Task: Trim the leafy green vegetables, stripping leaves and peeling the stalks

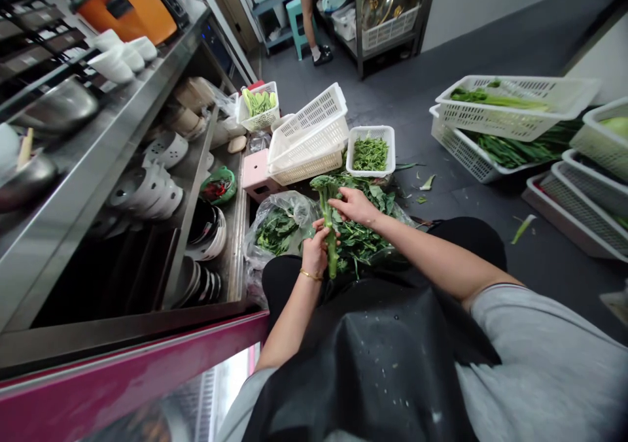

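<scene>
A long-stemmed broccoli [330,223] stands nearly upright in front of me, its head at the top. My left hand [315,249] is closed around the lower part of its stem. At the stem just below the head, my right hand [357,206] pinches with bent fingers; any small piece between them is too small to make out. Under and behind both hands lies a heap of green leaves [360,236]. To the left, a clear plastic bag [294,203] holds more leaves.
Behind the leaves stand a white basket of cut greens [370,154], nested white baskets [314,131] and a pink stool [258,170]. A steel shelf [132,121] with bowls borders the left. Vegetable baskets [515,112] stack at right. Another person's leg [307,17] shows at the back.
</scene>
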`<state>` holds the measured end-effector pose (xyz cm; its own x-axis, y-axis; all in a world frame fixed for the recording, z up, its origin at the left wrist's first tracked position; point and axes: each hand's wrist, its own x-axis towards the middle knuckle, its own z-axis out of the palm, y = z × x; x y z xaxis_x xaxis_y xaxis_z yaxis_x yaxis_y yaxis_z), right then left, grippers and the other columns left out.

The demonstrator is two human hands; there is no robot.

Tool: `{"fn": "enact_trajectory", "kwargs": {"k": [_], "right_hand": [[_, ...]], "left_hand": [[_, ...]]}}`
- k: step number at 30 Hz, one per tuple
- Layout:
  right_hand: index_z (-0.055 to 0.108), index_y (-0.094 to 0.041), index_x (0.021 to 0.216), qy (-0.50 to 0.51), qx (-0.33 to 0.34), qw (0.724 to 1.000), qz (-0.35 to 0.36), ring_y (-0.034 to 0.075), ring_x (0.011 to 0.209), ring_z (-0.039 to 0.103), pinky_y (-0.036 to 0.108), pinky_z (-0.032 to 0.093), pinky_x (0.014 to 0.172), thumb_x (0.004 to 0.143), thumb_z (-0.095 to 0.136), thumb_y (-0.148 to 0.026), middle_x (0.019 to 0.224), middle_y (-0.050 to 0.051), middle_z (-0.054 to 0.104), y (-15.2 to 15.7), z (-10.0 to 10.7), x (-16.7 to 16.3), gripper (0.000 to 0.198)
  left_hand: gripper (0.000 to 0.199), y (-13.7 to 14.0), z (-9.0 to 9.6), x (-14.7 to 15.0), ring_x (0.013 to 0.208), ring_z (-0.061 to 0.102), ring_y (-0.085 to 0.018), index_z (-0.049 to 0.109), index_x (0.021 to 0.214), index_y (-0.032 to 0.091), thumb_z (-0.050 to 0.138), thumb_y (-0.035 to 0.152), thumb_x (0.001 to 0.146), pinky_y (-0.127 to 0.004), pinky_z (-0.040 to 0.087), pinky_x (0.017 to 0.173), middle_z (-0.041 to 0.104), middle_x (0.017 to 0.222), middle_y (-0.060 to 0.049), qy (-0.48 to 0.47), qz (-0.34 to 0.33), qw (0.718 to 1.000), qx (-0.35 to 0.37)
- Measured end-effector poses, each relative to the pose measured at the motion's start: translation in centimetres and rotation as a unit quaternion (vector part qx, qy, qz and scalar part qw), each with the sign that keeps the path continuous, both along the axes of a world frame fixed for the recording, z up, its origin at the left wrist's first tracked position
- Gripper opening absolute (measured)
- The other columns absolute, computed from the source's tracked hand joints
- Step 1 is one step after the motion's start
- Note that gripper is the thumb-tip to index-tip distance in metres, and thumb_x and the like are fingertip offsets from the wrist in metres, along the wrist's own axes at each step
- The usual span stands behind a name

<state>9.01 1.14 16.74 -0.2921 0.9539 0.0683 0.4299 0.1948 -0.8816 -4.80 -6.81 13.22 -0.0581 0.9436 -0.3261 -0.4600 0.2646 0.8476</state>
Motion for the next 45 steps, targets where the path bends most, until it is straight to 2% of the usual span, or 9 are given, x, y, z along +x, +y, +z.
{"fn": "enact_trajectory", "kwargs": {"k": [4, 7, 12, 17, 23, 31, 36, 40, 45], "right_hand": [[0.053, -0.016, 0.078, -0.132, 0.238, 0.949, 0.157, 0.014, 0.066, 0.054, 0.025, 0.037, 0.059, 0.088, 0.046, -0.028, 0.073, 0.005, 0.06, -4.5, -0.1, -1.7, 0.017], [0.058, -0.017, 0.082, -0.159, 0.273, 0.896, 0.312, 0.013, 0.066, 0.053, 0.024, 0.035, 0.059, 0.09, 0.046, -0.03, 0.077, 0.005, 0.061, -7.1, -1.0, -1.0, 0.02], [0.062, -0.015, 0.078, -0.219, 0.089, 0.965, 0.115, 0.012, 0.06, 0.052, 0.022, 0.033, 0.057, 0.09, 0.049, -0.034, 0.067, 0.002, 0.061, -3.6, -1.5, 2.3, 0.025], [0.063, -0.013, 0.084, -0.243, 0.102, 0.964, 0.021, 0.015, 0.068, 0.058, 0.023, 0.033, 0.059, 0.091, 0.047, -0.04, 0.076, 0.008, 0.065, -0.8, 0.8, 0.2, 0.032], [0.063, -0.012, 0.093, -0.263, 0.209, 0.911, 0.24, 0.018, 0.072, 0.062, 0.025, 0.037, 0.056, 0.088, 0.046, -0.023, 0.088, 0.014, 0.067, -6.8, 0.7, -1.2, 0.02], [0.052, -0.015, 0.095, 0.006, -0.156, 0.977, 0.146, 0.01, 0.04, 0.052, 0.019, 0.038, 0.041, 0.095, 0.036, -0.038, 0.055, -0.002, 0.058, -3.4, 0.6, 1.8, 0.028], [0.05, -0.015, 0.091, -0.09, 0.023, 0.99, 0.106, 0.013, 0.055, 0.058, 0.022, 0.042, 0.051, 0.091, 0.043, -0.026, 0.067, 0.004, 0.062, -3.5, 0.3, -1.2, 0.013], [0.053, -0.013, 0.091, -0.144, 0.263, 0.934, 0.196, 0.019, 0.073, 0.059, 0.029, 0.045, 0.064, 0.088, 0.039, -0.02, 0.082, 0.011, 0.061, -6.9, -0.8, -0.3, 0.016], [0.054, -0.017, 0.089, 0.064, 0.136, 0.972, 0.181, 0.012, 0.057, 0.054, 0.024, 0.043, 0.055, 0.088, 0.04, -0.026, 0.066, 0.001, 0.057, -8.2, -1.3, 2.2, 0.017]], "left_hand": [[0.031, 1.2, 0.1, -0.4, 0.052, 0.054, -0.011, 0.053, 0.077, 0.016, 0.07, 0.041, 0.069, -0.021, 0.043, 0.049, 0.053, 0.058, 0.003, 0.019, 0.026, 0.996, -0.077], [0.031, 1.7, 0.5, -1.3, 0.051, 0.053, -0.01, 0.05, 0.078, 0.018, 0.069, 0.041, 0.071, -0.021, 0.043, 0.05, 0.054, 0.06, 0.003, -0.01, 0.015, 0.996, -0.085], [0.038, 1.0, 0.3, -1.9, 0.051, 0.055, -0.01, 0.049, 0.092, 0.022, 0.071, 0.042, 0.069, -0.019, 0.043, 0.048, 0.055, 0.062, 0.004, -0.025, 0.01, 0.999, -0.022], [0.043, 0.2, -0.9, -0.2, 0.048, 0.054, -0.009, 0.051, 0.096, 0.021, 0.072, 0.044, 0.067, -0.019, 0.042, 0.046, 0.056, 0.062, 0.005, 0.03, 0.015, 0.999, 0.004], [0.033, 0.5, 0.0, -1.0, 0.053, 0.053, -0.008, 0.05, 0.083, 0.018, 0.07, 0.041, 0.072, -0.018, 0.04, 0.047, 0.054, 0.064, 0.002, -0.036, 0.035, 0.998, -0.047], [0.026, 0.1, 0.5, -2.1, 0.046, 0.045, -0.008, 0.056, 0.086, 0.018, 0.056, 0.044, 0.082, -0.02, 0.038, 0.041, 0.051, 0.067, -0.001, -0.092, -0.115, 0.987, -0.067], [0.029, -0.3, 0.0, 0.1, 0.043, 0.042, -0.007, 0.054, 0.079, 0.019, 0.067, 0.045, 0.073, -0.025, 0.045, 0.05, 0.048, 0.058, 0.004, -0.066, -0.065, 0.996, 0.004], [0.028, -0.3, 0.2, -0.3, 0.043, 0.038, -0.007, 0.053, 0.082, 0.02, 0.066, 0.044, 0.074, -0.024, 0.044, 0.054, 0.043, 0.056, 0.005, -0.056, -0.05, 0.997, 0.022], [0.034, 0.2, 1.1, -2.3, 0.047, 0.037, -0.009, 0.057, 0.09, 0.02, 0.048, 0.053, 0.085, -0.027, 0.045, 0.056, 0.037, 0.057, 0.004, -0.075, -0.073, 0.994, -0.023]]}}
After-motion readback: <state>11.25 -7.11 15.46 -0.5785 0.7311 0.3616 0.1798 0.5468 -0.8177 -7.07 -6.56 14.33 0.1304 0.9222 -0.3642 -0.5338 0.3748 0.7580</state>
